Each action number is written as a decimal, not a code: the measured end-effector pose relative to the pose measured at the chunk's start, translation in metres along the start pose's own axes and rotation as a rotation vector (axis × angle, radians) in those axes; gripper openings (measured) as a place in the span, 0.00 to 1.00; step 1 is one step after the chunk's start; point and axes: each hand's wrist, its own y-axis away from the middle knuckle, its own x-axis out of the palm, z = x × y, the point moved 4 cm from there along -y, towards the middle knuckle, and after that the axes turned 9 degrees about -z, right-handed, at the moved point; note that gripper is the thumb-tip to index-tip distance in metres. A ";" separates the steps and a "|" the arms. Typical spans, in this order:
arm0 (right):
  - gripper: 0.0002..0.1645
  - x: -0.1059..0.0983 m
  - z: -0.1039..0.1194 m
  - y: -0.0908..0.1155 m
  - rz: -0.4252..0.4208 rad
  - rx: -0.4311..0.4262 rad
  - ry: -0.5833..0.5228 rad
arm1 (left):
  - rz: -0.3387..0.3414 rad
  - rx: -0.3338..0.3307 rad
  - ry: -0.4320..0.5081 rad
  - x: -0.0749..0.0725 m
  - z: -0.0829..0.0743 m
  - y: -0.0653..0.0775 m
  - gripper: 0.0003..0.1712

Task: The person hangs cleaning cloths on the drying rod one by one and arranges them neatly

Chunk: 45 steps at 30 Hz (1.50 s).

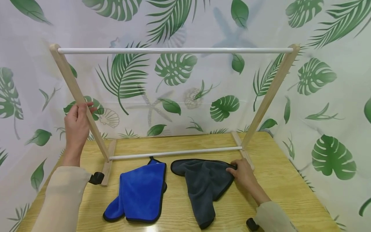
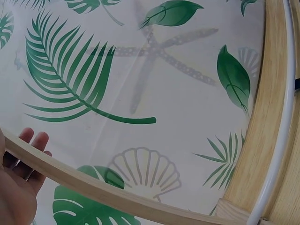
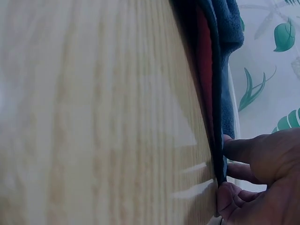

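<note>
My left hand (image 1: 76, 122) grips the left wooden post of a drying rack (image 1: 71, 83), about halfway up. In the left wrist view the fingers (image 2: 41, 140) come round the far side of the post. At the right, my right hand (image 1: 244, 174) pinches the right corner of a dark grey cloth (image 1: 203, 180) with black edging, which lies rumpled on the table. The right wrist view shows this cloth's edge (image 3: 216, 93) between thumb and fingers, with a reddish underside partly showing. A blue cloth (image 1: 142, 193) with black edging lies folded over to its left.
The rack's upper white rod (image 1: 174, 50) spans the two posts, and a lower white rod (image 1: 176, 153) runs close over the wooden table (image 1: 278, 187). Behind stands a white curtain (image 1: 185, 116) printed with green leaves, shells and starfish.
</note>
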 end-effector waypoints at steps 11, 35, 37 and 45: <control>0.10 0.003 -0.001 -0.008 0.026 0.013 -0.038 | -0.002 0.025 0.014 -0.006 0.001 -0.006 0.21; 0.19 -0.054 0.030 -0.017 -0.005 0.081 -0.242 | 0.121 0.009 -0.001 -0.007 0.007 -0.010 0.26; 0.21 -0.058 0.036 -0.019 0.011 0.115 -0.283 | 0.125 0.007 -0.005 -0.007 0.007 -0.011 0.26; 0.22 -0.076 0.063 -0.029 0.116 0.160 -0.501 | 0.131 0.004 -0.014 -0.007 0.008 -0.012 0.26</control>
